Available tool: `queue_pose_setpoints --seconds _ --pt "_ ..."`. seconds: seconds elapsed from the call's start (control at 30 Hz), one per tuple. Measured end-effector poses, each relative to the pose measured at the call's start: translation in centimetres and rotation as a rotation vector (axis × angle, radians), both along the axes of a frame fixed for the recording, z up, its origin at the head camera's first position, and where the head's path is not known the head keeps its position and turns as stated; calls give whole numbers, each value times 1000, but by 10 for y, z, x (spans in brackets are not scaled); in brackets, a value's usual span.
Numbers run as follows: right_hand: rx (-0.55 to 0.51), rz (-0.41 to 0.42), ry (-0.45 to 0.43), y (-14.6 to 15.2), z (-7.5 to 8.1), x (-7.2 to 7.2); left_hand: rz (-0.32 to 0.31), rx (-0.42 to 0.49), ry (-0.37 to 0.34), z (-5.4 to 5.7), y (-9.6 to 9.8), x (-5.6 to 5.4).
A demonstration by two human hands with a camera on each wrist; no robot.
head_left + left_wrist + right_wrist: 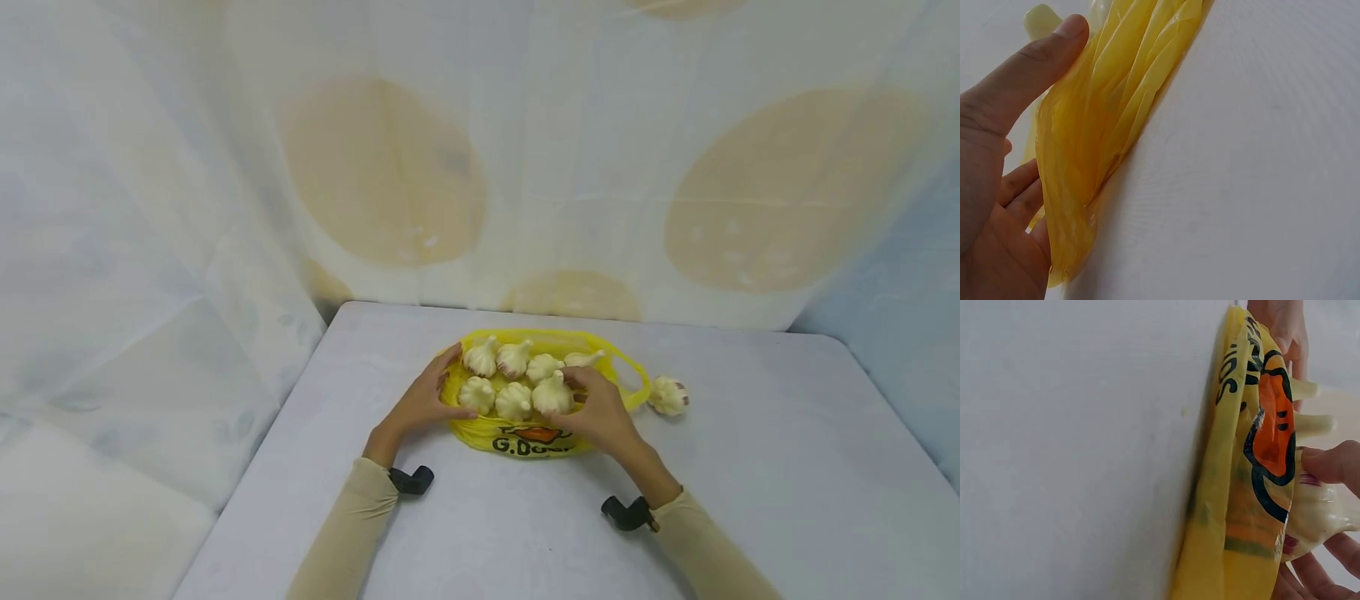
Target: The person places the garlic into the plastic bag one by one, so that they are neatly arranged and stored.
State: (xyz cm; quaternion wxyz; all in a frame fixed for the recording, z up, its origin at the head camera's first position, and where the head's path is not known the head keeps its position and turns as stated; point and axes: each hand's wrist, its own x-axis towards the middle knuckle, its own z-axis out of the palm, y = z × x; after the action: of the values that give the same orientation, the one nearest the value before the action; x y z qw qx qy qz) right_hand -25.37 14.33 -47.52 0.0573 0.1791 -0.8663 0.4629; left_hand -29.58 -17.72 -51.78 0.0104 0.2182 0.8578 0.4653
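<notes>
A yellow plastic bag lies on the table with its mouth spread wide, several garlic bulbs sitting in two rows inside. My right hand grips one garlic bulb at the front right of the bag, thumb on the near side and fingers on the far side. In the right wrist view this bulb shows just behind the bag's printed front. At the bag's left end is my left hand, thumb and fingers spread. In the left wrist view its straight thumb lies against the yellow plastic.
Another garlic bulb lies on the white table, right of the bag's handle loop. A patterned curtain hangs behind the table, with cloth on the left side too.
</notes>
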Motion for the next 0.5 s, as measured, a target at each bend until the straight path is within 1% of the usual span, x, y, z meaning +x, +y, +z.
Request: queue_pose_setpoints --seconds 0.23,0.5 --pt "27 5 -15 -4 -2 3 -1 -10 -6 0 0 1" --pt "48 6 -28 -5 -2 1 0 -5 -3 3 0 3"
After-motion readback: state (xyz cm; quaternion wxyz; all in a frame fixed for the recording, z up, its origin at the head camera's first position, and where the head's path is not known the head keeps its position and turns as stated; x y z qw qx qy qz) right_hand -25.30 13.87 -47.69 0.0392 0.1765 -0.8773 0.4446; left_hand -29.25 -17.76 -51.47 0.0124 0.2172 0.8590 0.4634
